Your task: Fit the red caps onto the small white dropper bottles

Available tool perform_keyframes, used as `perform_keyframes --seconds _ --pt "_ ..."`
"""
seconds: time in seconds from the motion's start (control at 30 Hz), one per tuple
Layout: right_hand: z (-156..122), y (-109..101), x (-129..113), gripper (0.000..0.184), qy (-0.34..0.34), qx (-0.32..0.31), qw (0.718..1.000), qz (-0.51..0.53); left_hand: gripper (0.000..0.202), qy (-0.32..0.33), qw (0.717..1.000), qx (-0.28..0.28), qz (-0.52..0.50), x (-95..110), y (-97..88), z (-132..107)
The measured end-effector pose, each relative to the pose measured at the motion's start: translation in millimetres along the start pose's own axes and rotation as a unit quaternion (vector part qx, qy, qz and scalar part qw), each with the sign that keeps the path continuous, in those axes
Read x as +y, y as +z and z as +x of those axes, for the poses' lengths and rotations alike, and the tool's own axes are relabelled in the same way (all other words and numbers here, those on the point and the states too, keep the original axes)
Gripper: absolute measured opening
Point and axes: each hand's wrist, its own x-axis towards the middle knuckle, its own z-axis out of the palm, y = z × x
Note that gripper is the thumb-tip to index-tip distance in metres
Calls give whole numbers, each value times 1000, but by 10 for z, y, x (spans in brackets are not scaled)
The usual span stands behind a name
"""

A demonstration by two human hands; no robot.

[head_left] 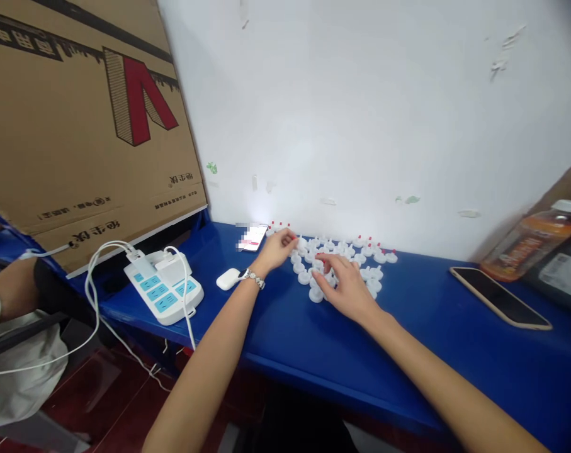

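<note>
Many small white plastic pieces with round bases and thin stems are clustered on the blue table. Several at the back and right carry red tips. At the cluster's left edge, my left hand has its fingers curled together beside a white piece; what the fingertips hold is hidden. A watch or bracelet circles that wrist. Over the front of the cluster is my right hand, thumb and index finger apart. A red spot shows at its index fingertip, too small to make out. Some pieces are hidden beneath this hand.
Left of the hands are a lit phone, a white case and a power strip with cables. A dark phone and an orange drink bottle lie right. A cardboard panel borders the left; another person's knee shows beyond.
</note>
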Motion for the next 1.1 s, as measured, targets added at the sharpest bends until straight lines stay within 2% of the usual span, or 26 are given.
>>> perform_keyframes --seconds 0.07,0.17,0.27,0.37,0.63,0.7,0.77,0.87,0.9,0.97,1.03,1.1 --pt "34 21 35 42 11 43 999 -25 27 20 981 -79 -177 158 70 -92" --pt "75 30 90 42 10 52 998 -45 38 32 950 -143 -277 367 165 -202" --pt "94 15 123 32 12 15 1000 -16 40 55 961 -130 -239 485 209 -259" --pt "128 -3 140 28 9 5 1000 -4 43 76 975 -107 -181 507 228 -244" --pt "313 -61 226 25 -31 42 995 -84 47 -8 963 -80 -257 518 507 34" --pt "305 -84 257 25 -25 49 993 -104 47 -45 969 -43 -240 507 519 111" --pt "276 -93 297 25 -4 63 991 -115 47 -82 974 20 -210 477 450 185" --pt "232 -65 359 26 65 76 992 -76 45 -82 978 52 -183 436 287 257" --pt "225 -48 374 27 91 78 992 -49 44 -67 982 49 -167 432 254 259" --pt "223 -14 389 29 131 82 988 2 35 7 998 9 -60 439 250 226" --pt "229 3 390 28 148 87 985 34 23 70 996 -33 44 454 319 159" --pt "233 -3 387 26 150 85 984 54 15 86 988 -70 108 464 410 88"
